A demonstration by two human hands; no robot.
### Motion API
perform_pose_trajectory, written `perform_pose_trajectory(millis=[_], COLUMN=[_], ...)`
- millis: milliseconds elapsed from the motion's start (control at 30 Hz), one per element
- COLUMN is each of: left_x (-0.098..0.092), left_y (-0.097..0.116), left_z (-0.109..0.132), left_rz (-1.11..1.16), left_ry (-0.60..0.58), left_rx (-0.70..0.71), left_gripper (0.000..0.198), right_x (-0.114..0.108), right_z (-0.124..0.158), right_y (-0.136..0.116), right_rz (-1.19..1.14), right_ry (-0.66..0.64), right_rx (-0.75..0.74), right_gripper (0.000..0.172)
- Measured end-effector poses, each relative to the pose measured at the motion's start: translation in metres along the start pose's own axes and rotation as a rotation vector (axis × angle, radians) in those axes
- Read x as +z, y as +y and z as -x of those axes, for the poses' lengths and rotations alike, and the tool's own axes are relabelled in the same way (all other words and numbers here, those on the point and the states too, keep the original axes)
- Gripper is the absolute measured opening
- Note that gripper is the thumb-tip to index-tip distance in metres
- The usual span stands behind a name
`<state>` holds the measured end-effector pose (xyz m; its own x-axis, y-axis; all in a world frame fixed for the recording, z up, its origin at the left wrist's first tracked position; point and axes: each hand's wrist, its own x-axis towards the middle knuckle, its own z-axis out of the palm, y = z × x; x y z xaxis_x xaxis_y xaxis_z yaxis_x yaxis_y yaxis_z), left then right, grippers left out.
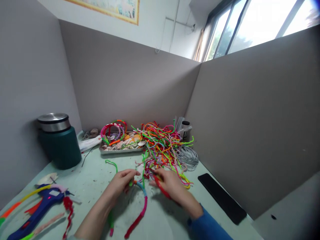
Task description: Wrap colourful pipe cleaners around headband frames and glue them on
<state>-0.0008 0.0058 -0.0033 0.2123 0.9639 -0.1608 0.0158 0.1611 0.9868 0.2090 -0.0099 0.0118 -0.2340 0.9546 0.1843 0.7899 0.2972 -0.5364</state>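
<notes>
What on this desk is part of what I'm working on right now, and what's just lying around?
In hand: left hand pinching the wrapped headband; right hand gripping a red pipe cleaner; pipe cleaner pile just behind.
Lying about: green flask; blue glue gun; tray; wire coil; black slab.

A craft workstation inside a partitioned booth is shown. Grey partition walls (125, 90) are set around a pale green table (95, 180) from 9 to 3 o'clock. Coloured pipe cleaners (162, 143) are heaped at 12 o'clock, between a metal tray (120, 150) of small pale pieces at 11 and a coil of wire (188, 156) at 1. A blue glue gun (42, 203) is laid at 9 o'clock. Windows (250, 23) are seen above the partitions.
</notes>
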Motion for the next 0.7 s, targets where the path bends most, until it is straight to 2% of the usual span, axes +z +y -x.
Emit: perform_pose_trajectory(millis=[67,133,200,267,333,400,433,567,700], left_x=[-0.002,-0.003,-0.003,-0.004,-0.004,-0.004,-0.004,-0.006,-0.006], left_y=[0.000,-0.002,-0.005,-0.006,-0.005,-0.003,-0.003,-0.005,-0.008], left_z=[-0.001,-0.003,-0.005,-0.006,-0.006,-0.006,-0.006,-0.008,-0.008], left_rz=[0.044,0.102,0.172,0.253,0.334,0.409,0.438,0.491,0.470], left_ry=[0.029,0.020,0.015,0.032,0.075,0.118,0.136,0.172,0.183], left_rx=[0.008,0.018,0.020,0.008,-0.005,-0.008,-0.008,0.003,0.018], left_gripper=[0.043,0.044,0.042,0.039,0.036,0.037,0.039,0.044,0.046], right_x=[-0.017,-0.029,-0.032,-0.026,-0.013,0.004,0.014,0.048,0.062], right_z=[-0.007,-0.013,-0.017,-0.019,-0.021,-0.023,-0.024,-0.028,-0.028], right_y=[0.017,0.029,0.031,0.022,0.005,-0.014,-0.021,-0.036,-0.034], right_rz=[0.203,0.387,0.512,0.513,0.354,0.086,-0.039,-0.309,-0.412], right_ry=[0.067,0.050,0.056,0.137,0.213,0.178,0.163,0.171,0.176], right_rx=[0.067,0.158,0.226,0.179,-0.020,-0.269,-0.319,-0.285,-0.239], right_gripper=[0.029,0.031,0.027,0.019,0.018,0.015,0.014,0.007,0.005])
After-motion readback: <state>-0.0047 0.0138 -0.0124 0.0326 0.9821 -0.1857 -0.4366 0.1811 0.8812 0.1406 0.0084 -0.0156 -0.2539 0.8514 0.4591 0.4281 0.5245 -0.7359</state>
